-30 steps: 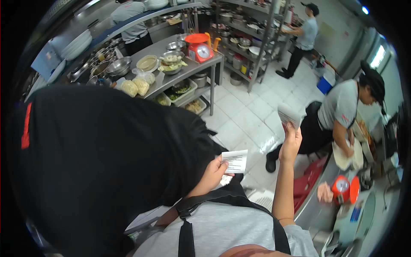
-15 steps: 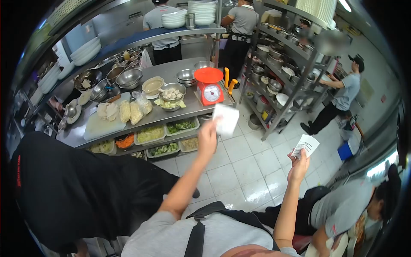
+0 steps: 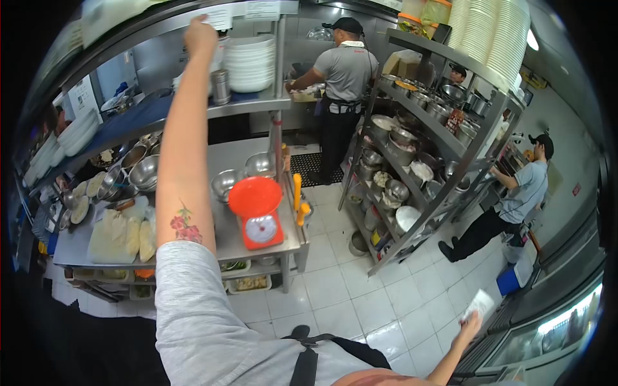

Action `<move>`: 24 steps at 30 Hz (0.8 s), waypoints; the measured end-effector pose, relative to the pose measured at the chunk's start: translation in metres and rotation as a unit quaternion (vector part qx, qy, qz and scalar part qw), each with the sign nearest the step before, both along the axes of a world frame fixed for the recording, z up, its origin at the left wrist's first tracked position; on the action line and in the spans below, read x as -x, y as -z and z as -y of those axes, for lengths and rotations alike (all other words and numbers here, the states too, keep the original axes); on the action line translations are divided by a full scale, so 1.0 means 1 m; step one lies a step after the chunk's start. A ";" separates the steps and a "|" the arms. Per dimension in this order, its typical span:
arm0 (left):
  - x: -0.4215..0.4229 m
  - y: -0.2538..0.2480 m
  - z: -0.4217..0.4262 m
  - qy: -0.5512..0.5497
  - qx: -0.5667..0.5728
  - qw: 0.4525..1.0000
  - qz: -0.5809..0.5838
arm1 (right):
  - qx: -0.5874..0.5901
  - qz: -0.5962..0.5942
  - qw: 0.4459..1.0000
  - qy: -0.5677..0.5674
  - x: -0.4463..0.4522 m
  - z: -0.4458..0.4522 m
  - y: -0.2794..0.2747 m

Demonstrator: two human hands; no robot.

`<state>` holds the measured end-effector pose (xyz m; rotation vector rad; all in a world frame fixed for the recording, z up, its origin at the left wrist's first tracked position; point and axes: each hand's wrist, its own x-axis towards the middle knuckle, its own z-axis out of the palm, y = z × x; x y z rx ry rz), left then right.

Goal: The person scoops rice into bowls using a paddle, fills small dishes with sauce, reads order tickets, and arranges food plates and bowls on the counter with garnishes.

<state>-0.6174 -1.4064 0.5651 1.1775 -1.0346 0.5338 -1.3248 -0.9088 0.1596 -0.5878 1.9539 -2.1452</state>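
Head view: the left hand (image 3: 201,37) reaches up to the rail (image 3: 289,8), fingers curled at a slip (image 3: 219,17); whether they grip or only press it, I cannot tell. Another ticket (image 3: 262,10) hangs near it, above stacked plates (image 3: 251,64). The right hand (image 3: 471,325), low and well apart, pinches a receipt (image 3: 478,305) in closed fingers.

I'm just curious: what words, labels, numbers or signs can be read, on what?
Nothing is readable.
Slips near the left hand: too small.
Slip in the right hand: blurred.
Scale dial: too small.
Grey shirt, red lettering: too small.
Wall sign: too small.
Sheet at far left: too small.
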 end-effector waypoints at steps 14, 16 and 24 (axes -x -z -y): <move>0.474 0.398 -0.173 0.466 -0.269 0.843 0.006 | -0.048 0.090 0.988 0.119 0.309 0.021 0.084; 0.550 0.450 -0.199 0.565 -0.400 0.717 0.076 | 0.034 0.044 0.998 0.032 0.310 0.093 0.021; 0.577 0.762 -0.138 0.512 -0.609 0.426 0.431 | 0.109 0.031 0.979 -0.172 0.402 0.297 -0.106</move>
